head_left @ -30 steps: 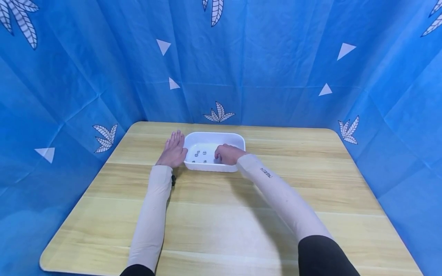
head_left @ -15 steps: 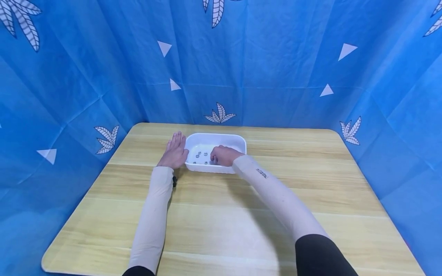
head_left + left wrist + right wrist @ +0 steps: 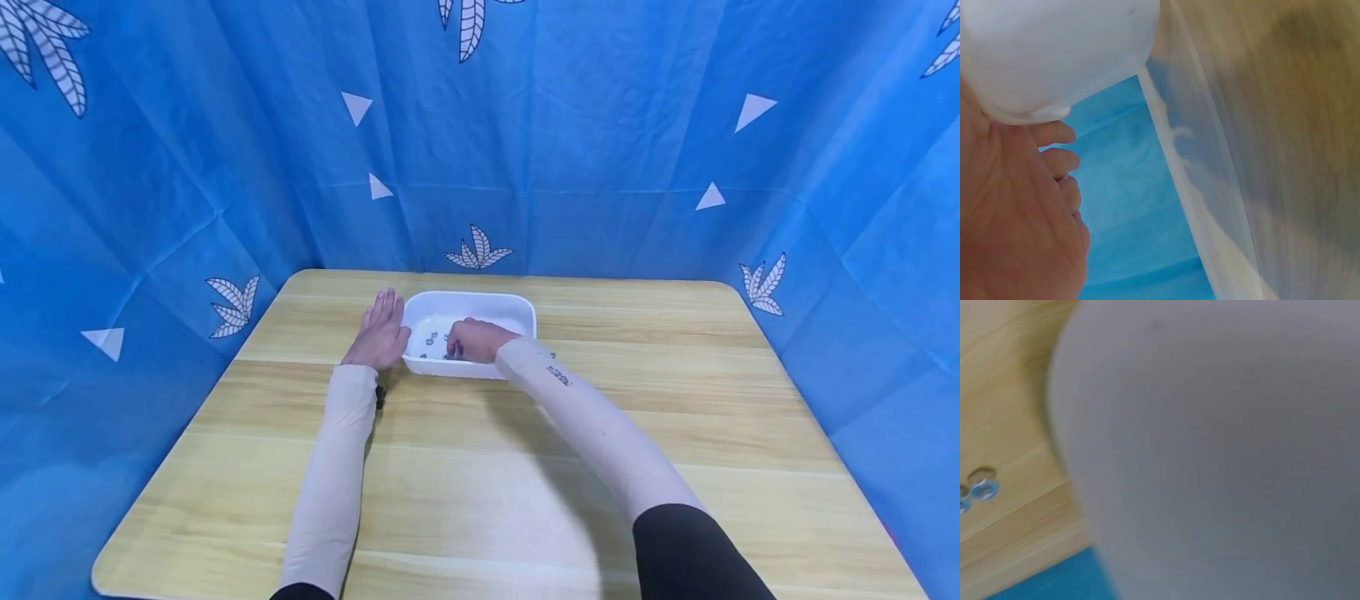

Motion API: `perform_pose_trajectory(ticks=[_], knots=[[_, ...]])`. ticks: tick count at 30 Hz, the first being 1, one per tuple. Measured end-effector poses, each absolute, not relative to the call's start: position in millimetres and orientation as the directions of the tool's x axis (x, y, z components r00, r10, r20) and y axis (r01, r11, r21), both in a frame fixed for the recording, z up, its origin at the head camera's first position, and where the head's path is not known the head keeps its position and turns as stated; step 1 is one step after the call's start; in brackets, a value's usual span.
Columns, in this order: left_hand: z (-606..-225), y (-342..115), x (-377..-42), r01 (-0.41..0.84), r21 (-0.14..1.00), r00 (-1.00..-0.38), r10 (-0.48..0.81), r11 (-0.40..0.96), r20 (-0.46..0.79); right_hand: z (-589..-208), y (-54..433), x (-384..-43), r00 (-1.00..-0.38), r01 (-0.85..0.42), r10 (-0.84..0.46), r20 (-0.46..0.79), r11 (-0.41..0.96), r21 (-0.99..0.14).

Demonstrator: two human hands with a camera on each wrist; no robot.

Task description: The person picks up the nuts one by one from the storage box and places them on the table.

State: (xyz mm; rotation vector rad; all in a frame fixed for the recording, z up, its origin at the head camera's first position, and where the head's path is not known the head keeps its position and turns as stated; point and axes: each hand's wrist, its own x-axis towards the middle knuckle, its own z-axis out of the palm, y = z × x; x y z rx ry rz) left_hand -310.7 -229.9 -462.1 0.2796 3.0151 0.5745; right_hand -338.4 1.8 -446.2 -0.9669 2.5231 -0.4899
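In the head view, a white plastic box (image 3: 491,367) sits toward the back of the table with several small shiny, silvery round pieces (image 3: 431,337) on its floor. My left hand (image 3: 378,335) lies along the box's left end, fingers straight and thumb at the rim. Its palm (image 3: 1022,219) is against the white wall in the left wrist view. My right hand (image 3: 476,340) reaches down inside the box with bent fingers, close over the pieces. Its fingertips are hidden, so I cannot tell whether it holds one. The box's wall (image 3: 1210,450) fills most of the right wrist view.
Two silvery pieces (image 3: 985,484) lie on the wooden table (image 3: 1010,412) outside the box in the right wrist view. One small piece (image 3: 552,355) shows beside the right sleeve in the head view. A blue patterned curtain (image 3: 600,167) stands behind the table's far edge.
My right hand has slid left inside the box, now over some of the pieces. A small piece on the table has come into view past the right sleeve. The left hand stays at the box.
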Motion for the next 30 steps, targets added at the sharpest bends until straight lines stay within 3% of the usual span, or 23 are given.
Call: perform_pose_trajectory(ticks=[9, 30], knots=[[-461.3, -228.1, -311.3, 0.173, 0.38, -0.98, 0.197, 0.909, -0.024, -449.6, -9.4, -341.1, -0.709, -0.533, -0.668, -0.225, 0.717, -0.449], [-463.8, -229.0, -310.5, 0.164, 0.369, -0.982, 0.186, 0.915, -0.025, -449.6, -11.9, -341.5, -0.7, -0.529, -0.669, -0.251, 0.721, -0.448]])
